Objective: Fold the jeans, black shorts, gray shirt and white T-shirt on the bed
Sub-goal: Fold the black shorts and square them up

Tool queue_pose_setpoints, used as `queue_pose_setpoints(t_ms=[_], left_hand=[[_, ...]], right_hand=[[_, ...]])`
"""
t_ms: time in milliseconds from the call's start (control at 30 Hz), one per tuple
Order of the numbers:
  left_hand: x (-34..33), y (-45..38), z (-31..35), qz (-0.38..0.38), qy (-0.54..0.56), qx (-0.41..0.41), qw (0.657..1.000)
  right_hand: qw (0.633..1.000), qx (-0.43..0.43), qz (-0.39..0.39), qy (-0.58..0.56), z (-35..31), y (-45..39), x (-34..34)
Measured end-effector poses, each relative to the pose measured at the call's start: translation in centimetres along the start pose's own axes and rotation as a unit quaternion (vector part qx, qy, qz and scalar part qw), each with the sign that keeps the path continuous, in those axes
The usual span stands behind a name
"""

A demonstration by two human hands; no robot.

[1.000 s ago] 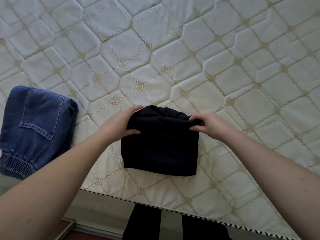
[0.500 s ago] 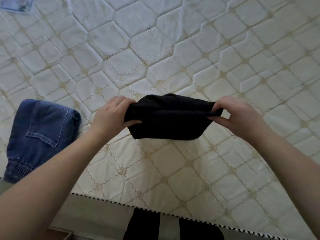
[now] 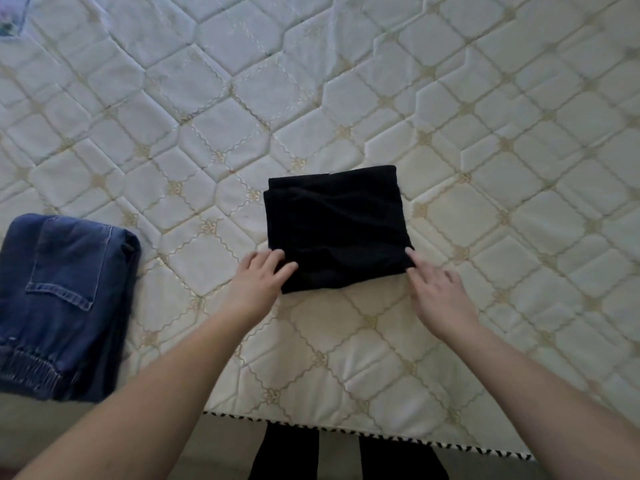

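The black shorts (image 3: 336,226) lie folded into a compact square on the quilted cream mattress (image 3: 450,133), a little right of centre. My left hand (image 3: 258,280) rests with straight fingers on the shorts' near left corner. At the near right corner, the fingertips of my right hand (image 3: 436,289) touch the edge, fingers loosely spread. The folded blue jeans (image 3: 62,299) sit at the left, by the mattress's near edge, back pocket up. The gray shirt and the white T-shirt are out of view.
The mattress's near edge (image 3: 346,429) with its black-and-white trim runs along the bottom. My dark-clothed legs (image 3: 284,455) stand just below it. A scrap of pale patterned cloth (image 3: 8,19) shows at the top left corner.
Both hands lifted the folded shorts off the bed, carried them further from the edge and set them down flat. The pinch grips gave way to flat, relaxed fingers at the near corners.
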State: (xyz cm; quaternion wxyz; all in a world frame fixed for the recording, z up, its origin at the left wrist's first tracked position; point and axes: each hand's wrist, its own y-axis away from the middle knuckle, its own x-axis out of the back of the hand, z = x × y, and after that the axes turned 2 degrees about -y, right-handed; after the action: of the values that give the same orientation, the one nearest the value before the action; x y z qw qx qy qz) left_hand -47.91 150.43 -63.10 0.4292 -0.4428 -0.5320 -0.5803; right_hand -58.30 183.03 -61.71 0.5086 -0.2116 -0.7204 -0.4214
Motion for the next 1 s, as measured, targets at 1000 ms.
queue_pose_setpoints(t_ms=[1000], left_hand=[[2.2, -8.6, -2.2, 0.033, 0.664, 0.387, 0.638]], right_hand=[[0.246, -0.413, 0.007, -0.877, -11.3, -8.4, 0.1]])
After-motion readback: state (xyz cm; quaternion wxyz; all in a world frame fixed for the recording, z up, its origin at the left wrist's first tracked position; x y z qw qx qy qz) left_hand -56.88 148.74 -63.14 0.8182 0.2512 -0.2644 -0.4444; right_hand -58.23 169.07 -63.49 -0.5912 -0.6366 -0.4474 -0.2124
